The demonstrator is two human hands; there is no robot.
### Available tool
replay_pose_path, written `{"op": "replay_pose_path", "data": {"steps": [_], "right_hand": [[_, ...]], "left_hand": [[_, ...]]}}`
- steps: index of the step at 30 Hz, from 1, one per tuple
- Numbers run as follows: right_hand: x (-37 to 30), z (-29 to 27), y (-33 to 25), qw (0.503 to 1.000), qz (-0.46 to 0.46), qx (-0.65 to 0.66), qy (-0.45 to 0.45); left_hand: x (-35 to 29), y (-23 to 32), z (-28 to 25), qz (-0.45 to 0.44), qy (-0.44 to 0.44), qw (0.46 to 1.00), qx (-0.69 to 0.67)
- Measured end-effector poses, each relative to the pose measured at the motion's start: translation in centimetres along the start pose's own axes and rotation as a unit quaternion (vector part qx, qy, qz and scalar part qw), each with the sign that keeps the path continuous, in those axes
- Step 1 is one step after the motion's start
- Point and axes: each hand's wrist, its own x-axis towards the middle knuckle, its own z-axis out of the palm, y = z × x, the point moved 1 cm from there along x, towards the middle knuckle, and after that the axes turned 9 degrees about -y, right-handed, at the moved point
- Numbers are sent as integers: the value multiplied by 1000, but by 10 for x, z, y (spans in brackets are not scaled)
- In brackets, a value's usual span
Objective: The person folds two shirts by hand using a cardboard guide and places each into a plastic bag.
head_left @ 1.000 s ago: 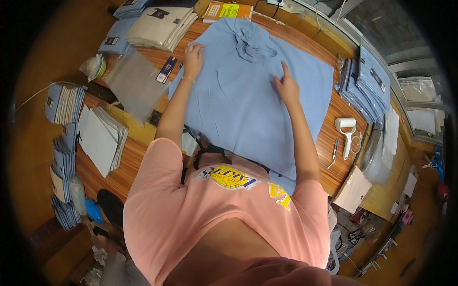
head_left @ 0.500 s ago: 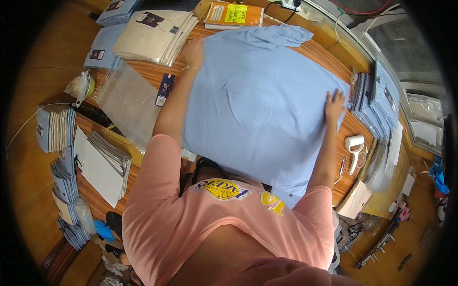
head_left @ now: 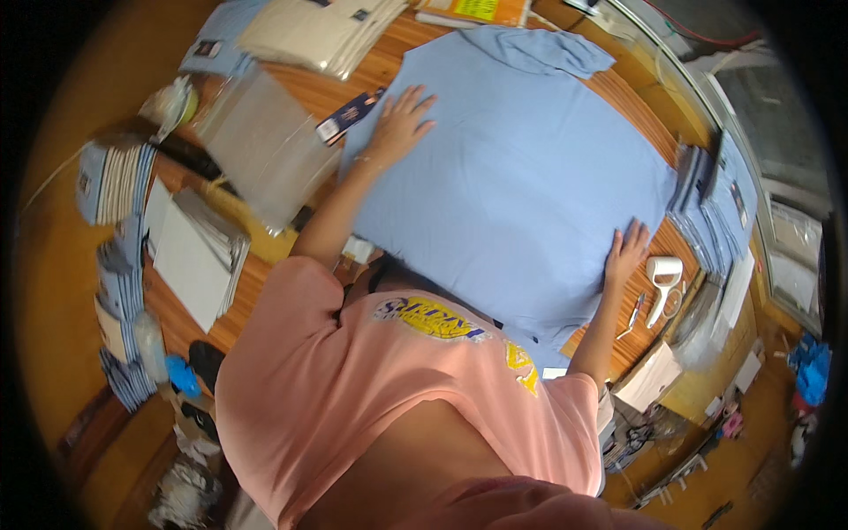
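Observation:
A light blue garment (head_left: 503,177) lies spread over the wooden table, its far end bunched up and its near edge hanging close to my body. My left hand (head_left: 403,124) rests flat on its upper left part, fingers spread. On the right side my right hand (head_left: 628,252) lies on the cloth near its edge, fingers stretched out. Neither hand grips anything. A dark hang tag (head_left: 350,117) sits just left of my left hand, partly against the garment's edge. Beside it is a clear plastic bag (head_left: 269,146), laid flat.
Bagged cream garments (head_left: 322,31) and an orange packet (head_left: 473,11) lie at the far side. Folded blue garments (head_left: 707,208) are stacked at the right, near a white lint roller (head_left: 662,283) and small scissors (head_left: 633,314). White cardboard sheets (head_left: 190,261) lie at left.
My left hand has moved from the garment's far left edge inward and nearer, onto the cloth. The hang tag has turned and shifted. My right hand stays on the right side; the whole view has tilted.

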Motion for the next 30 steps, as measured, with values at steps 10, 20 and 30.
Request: {"op": "replay_pose_path", "data": {"steps": [10, 20, 30], "right_hand": [[-92, -11, -19, 1000, 1, 19, 7], [-45, -284, -132, 847, -379, 370, 32], [-3, -215, -146, 847, -379, 356, -108]], "left_hand": [[-55, 13, -20, -78, 60, 983, -157], [-287, -140, -182, -592, 195, 688, 372], [-349, -171, -199, -627, 19, 777, 51]]}}
